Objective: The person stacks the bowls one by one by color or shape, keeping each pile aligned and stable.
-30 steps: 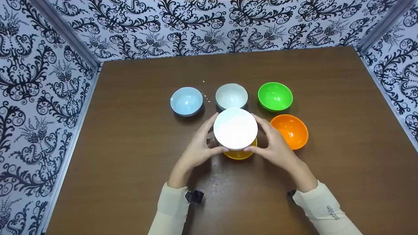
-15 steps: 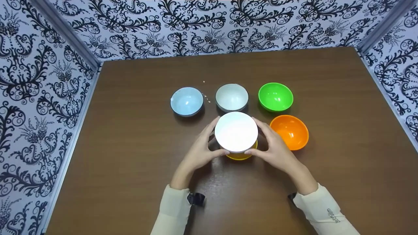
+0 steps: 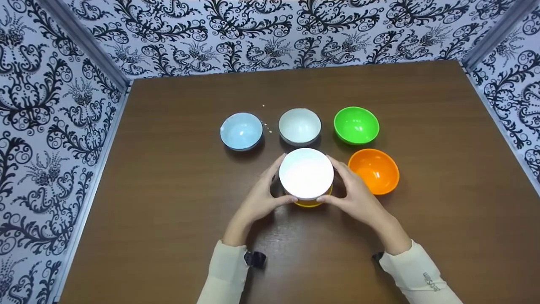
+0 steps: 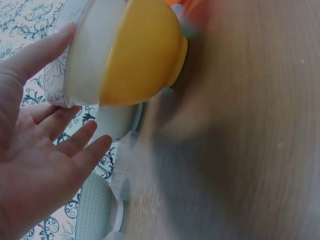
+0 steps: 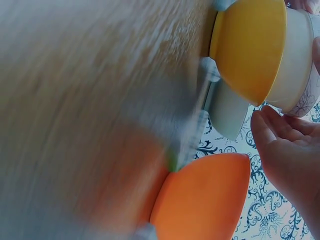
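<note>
A white round container (image 3: 306, 174) with a plain, bright top sits between my two hands. In the left wrist view it shows a band of fine floral lines near its top, and its lower part goes down into a yellow bowl (image 4: 145, 55) on the table. My left hand (image 3: 259, 200) holds the container's left side, thumb at the near edge. On the opposite side my right hand (image 3: 356, 196) grips it the same way, thumb in front and fingers reaching behind. From above, only a near sliver of the yellow bowl shows.
An orange bowl (image 3: 374, 171) stands close beside my right hand. Behind are a light blue bowl (image 3: 241, 131), a pale white bowl (image 3: 299, 126) and a green bowl (image 3: 356, 125). Small white crumbs lie between the blue and white bowls. Patterned panels border the brown table (image 3: 168, 211).
Both hands have moved slightly toward me and down with the white container. It now covers more of the yellow bowl. The other bowls stay in place.
</note>
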`<state>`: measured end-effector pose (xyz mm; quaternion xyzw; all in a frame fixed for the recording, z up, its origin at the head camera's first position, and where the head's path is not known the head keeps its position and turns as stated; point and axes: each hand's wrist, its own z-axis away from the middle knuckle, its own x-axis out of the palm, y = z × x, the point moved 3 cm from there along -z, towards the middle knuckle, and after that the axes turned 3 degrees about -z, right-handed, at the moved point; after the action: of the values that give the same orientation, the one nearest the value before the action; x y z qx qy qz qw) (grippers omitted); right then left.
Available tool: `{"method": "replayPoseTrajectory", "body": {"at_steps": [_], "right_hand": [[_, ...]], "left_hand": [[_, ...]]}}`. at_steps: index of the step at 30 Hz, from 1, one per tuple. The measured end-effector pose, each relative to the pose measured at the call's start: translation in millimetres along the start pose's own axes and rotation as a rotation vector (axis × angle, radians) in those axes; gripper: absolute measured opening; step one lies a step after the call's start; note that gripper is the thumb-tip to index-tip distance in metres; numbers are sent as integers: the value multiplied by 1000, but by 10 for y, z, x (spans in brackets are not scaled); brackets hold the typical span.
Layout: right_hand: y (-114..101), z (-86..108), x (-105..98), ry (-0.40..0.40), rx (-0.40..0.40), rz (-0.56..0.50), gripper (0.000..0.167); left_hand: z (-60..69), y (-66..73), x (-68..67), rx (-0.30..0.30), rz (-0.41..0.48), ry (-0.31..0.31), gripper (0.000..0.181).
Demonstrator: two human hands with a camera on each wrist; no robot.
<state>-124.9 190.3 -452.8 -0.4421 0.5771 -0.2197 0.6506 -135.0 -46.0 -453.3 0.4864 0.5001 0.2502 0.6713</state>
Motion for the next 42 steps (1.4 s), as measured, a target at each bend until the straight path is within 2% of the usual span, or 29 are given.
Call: {"method": "replayPoseTrajectory", "body": {"at_steps": [11, 18, 25, 42], "right_hand": [[39, 35, 20, -9, 27, 16, 99], [54, 55, 32, -2, 22, 19, 100], [64, 63, 37, -18, 44, 35, 100], [103, 84, 65, -28, 48, 54, 99]], "left_hand": [[14, -47, 42, -12, -43, -5, 103], [28, -56, 65, 1, -44, 0, 102], [27, -79, 84, -24, -76, -6, 102], [37, -110, 130, -32, -114, -11, 101]]}}
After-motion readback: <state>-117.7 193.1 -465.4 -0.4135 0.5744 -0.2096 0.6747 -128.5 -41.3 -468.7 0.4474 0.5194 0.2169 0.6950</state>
